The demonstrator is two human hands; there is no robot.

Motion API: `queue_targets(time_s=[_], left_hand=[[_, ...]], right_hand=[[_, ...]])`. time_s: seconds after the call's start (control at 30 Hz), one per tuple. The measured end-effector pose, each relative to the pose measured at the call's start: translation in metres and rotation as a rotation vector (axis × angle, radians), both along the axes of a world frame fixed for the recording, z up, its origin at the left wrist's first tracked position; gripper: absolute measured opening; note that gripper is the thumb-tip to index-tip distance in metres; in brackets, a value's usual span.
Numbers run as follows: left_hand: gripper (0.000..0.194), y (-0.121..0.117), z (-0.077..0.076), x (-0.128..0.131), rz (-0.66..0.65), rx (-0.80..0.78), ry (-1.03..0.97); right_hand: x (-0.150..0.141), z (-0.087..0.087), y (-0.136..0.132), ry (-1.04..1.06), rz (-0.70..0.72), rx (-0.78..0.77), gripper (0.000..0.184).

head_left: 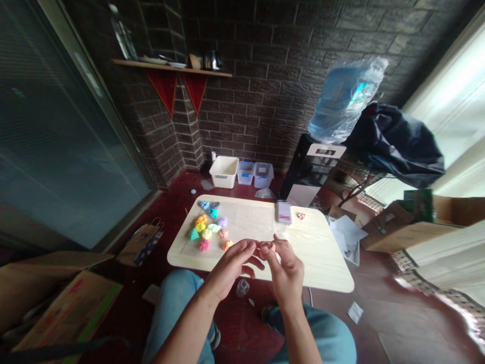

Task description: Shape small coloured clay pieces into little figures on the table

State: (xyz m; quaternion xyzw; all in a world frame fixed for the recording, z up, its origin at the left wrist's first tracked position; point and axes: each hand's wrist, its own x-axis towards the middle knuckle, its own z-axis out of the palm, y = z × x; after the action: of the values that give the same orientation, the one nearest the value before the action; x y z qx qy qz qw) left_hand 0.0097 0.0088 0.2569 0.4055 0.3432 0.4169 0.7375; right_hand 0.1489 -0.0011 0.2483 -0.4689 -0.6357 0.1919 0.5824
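A small lump of peach-coloured clay (267, 246) is held up over the near edge of a low, pale wooden table (318, 263). My right hand (285, 268) pinches it between thumb and fingers. From the other side, the thumb and index finger of my left hand (237, 260) come together at the lump, while its other fingers are loosely bent. On the left part of the table lie several coloured clay lumps, among them a pink one (203, 245), a green one (194, 234) and an orange one (228, 244). Fingers partly hide the held piece.
Bubble wrap (246, 220) covers part of the tabletop. A phone-like item (284, 212) and a small multicoloured cluster (301, 216) lie toward the right. Beyond stand a white bin (224, 172) and a water dispenser (314, 169). Cardboard boxes (76, 308) flank both sides.
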Motion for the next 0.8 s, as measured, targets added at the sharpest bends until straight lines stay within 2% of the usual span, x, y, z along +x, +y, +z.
queue_targets(time_s=[0.07, 0.2, 0.37, 0.47, 0.6, 0.8], left_hand=[[0.03, 0.001, 0.001, 0.0, 0.0, 0.004, -0.018], [0.029, 0.003, 0.002, -0.002, 0.033, -0.013, 0.008], [0.025, 0.005, -0.005, -0.005, 0.013, -0.013, 0.028], [0.021, 0.007, -0.006, -0.007, -0.002, 0.01, 0.007], [0.019, 0.011, -0.003, -0.01, 0.054, 0.013, -0.061], [0.019, 0.012, 0.001, -0.008, 0.158, 0.133, -0.033]], right_hand=[[0.0, 0.0, 0.0, -0.114, 0.017, 0.063, 0.012], [0.001, -0.003, 0.0, -0.333, 0.003, 0.112, 0.017], [0.003, -0.003, 0.0, -0.407, 0.04, 0.04, 0.033], [0.004, 0.002, -0.003, -0.354, 0.116, -0.072, 0.044], [0.004, 0.006, -0.007, -0.174, 0.25, -0.23, 0.063], [0.0, 0.002, -0.007, 0.172, 0.322, -0.387, 0.056]])
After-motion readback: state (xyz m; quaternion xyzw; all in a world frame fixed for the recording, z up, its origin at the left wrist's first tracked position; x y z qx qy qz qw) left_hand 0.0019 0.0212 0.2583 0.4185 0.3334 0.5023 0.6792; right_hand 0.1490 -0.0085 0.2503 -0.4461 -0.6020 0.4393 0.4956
